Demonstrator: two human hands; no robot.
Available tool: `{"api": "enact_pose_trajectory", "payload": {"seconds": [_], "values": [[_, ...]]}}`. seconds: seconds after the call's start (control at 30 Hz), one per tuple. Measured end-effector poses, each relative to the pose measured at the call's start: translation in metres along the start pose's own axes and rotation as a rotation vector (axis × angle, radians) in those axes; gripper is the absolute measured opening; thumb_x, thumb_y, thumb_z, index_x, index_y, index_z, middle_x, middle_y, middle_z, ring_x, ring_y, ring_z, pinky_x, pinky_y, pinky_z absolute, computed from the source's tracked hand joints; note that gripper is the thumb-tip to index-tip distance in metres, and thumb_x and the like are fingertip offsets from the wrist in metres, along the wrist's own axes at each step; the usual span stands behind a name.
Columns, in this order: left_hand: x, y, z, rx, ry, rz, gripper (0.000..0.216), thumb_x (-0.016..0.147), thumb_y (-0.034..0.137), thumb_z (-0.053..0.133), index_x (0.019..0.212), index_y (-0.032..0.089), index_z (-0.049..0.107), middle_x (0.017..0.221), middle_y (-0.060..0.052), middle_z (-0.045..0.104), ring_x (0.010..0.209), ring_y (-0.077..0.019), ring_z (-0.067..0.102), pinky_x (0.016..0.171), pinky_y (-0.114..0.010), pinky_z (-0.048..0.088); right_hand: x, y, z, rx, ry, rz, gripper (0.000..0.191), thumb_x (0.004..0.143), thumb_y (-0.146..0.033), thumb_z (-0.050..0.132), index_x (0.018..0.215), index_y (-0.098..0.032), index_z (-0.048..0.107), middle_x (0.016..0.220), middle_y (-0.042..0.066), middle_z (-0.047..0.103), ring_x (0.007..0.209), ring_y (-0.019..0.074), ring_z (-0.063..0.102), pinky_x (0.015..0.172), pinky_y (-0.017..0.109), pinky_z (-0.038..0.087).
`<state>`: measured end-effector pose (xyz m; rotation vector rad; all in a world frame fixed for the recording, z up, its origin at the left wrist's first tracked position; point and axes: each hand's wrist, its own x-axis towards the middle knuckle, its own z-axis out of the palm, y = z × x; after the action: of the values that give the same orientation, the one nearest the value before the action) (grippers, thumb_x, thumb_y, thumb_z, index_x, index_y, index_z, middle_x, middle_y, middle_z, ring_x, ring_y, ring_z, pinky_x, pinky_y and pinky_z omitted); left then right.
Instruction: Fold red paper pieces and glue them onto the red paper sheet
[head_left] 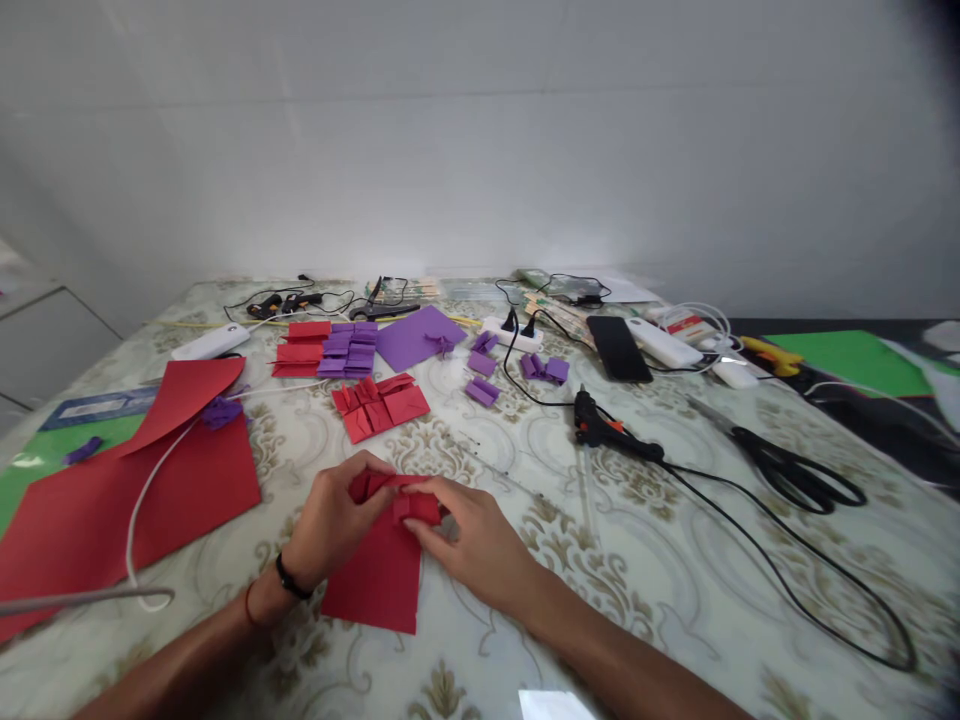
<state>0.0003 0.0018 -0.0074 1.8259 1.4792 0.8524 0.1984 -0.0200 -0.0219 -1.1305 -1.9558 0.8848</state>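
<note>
A red paper sheet [375,590] lies in front of me on the patterned tablecloth, its far end folded up. At that far end my left hand [334,520] pinches the folded edge between thumb and fingers. From the other side, my right hand [472,545] has thumb and index finger closed on the same fold. Part of the fold is hidden by my fingers. Just beyond my hands sits a pleated red paper piece [381,405]. Farther back, pleated purple paper [349,350] lies beside folded red paper [300,350].
To the right lie a black glue gun [615,430] with its looping cable and black-handled scissors [795,470]. A phone [619,348] and a white power strip [514,335] are farther back. Large red sheets [172,500] cover the left side, with a white cable across them.
</note>
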Motion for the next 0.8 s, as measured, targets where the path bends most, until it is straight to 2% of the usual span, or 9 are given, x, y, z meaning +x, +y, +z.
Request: {"api": "enact_pose_trajectory", "payload": {"seconds": [0.1,0.17,0.3,0.43,0.53,0.67,0.8], "values": [[0.0006,-0.0001,0.0002,-0.018,-0.116,0.006,0.029,0.087,0.033,0.065,0.11,0.019,0.074,0.084,-0.001,0.077,0.077,-0.019,0.072,0.071,-0.025,0.054,0.001,-0.0002,-0.0008,-0.013,0.003,0.015,0.025,0.088,-0.007,0.064,0.109,-0.02,0.067,0.105,0.005,0.075,0.098,0.0211,0.07,0.09,0.033,0.053],[0.0009,-0.0002,0.0004,-0.015,-0.16,0.034,0.027,0.088,0.034,0.065,0.108,0.02,0.076,0.082,-0.002,0.077,0.075,-0.0191,0.071,0.07,-0.025,0.054,0.0022,-0.0008,-0.0016,-0.026,-0.019,0.025,0.027,0.086,-0.004,0.064,0.109,-0.018,0.067,0.105,0.006,0.074,0.099,0.0219,0.069,0.089,0.033,0.052],[0.0006,-0.0006,0.0014,-0.009,-0.153,0.059,0.019,0.086,0.026,0.063,0.095,0.02,0.079,0.084,-0.002,0.078,0.078,-0.0194,0.071,0.073,-0.024,0.054,0.004,-0.0019,-0.0025,-0.054,-0.081,0.043,0.03,0.082,-0.003,0.068,0.108,-0.017,0.068,0.103,0.006,0.072,0.098,0.0228,0.067,0.086,0.034,0.052],[-0.0006,-0.0026,0.0036,-0.013,-0.154,0.026,0.022,0.084,0.02,0.059,0.097,0.02,0.077,0.083,-0.001,0.078,0.076,-0.0188,0.072,0.071,-0.024,0.054,0.0042,-0.0023,-0.0024,-0.094,-0.082,0.062,0.025,0.082,-0.002,0.07,0.103,-0.017,0.069,0.1,0.007,0.071,0.096,0.0232,0.066,0.086,0.034,0.051],[-0.0009,-0.0038,0.0044,-0.008,-0.127,0.03,0.024,0.082,0.017,0.057,0.098,0.02,0.075,0.09,-0.001,0.079,0.083,-0.0191,0.073,0.075,-0.024,0.054,0.0042,-0.0024,-0.0023,-0.089,-0.068,0.052,0.027,0.082,-0.003,0.072,0.103,-0.018,0.068,0.099,0.006,0.07,0.095,0.0227,0.066,0.085,0.034,0.051],[-0.0007,-0.003,0.0043,-0.015,-0.092,0.033,0.024,0.082,0.016,0.056,0.098,0.02,0.074,0.095,-0.002,0.08,0.087,-0.02,0.073,0.078,-0.026,0.054,0.0038,-0.0031,-0.0026,-0.082,-0.044,0.08,0.022,0.081,-0.003,0.072,0.092,-0.019,0.064,0.094,0.004,0.068,0.089,0.0206,0.065,0.081,0.032,0.051],[-0.0017,-0.0012,0.0044,-0.068,-0.137,0.011,0.025,0.084,0.018,0.057,0.104,0.019,0.072,0.099,-0.003,0.079,0.091,-0.0211,0.074,0.08,-0.027,0.055,0.003,-0.0027,-0.0022,-0.104,-0.017,0.09,0.024,0.08,0.002,0.067,0.085,-0.02,0.059,0.09,0.003,0.066,0.084,0.0198,0.063,0.075,0.03,0.049]]}}
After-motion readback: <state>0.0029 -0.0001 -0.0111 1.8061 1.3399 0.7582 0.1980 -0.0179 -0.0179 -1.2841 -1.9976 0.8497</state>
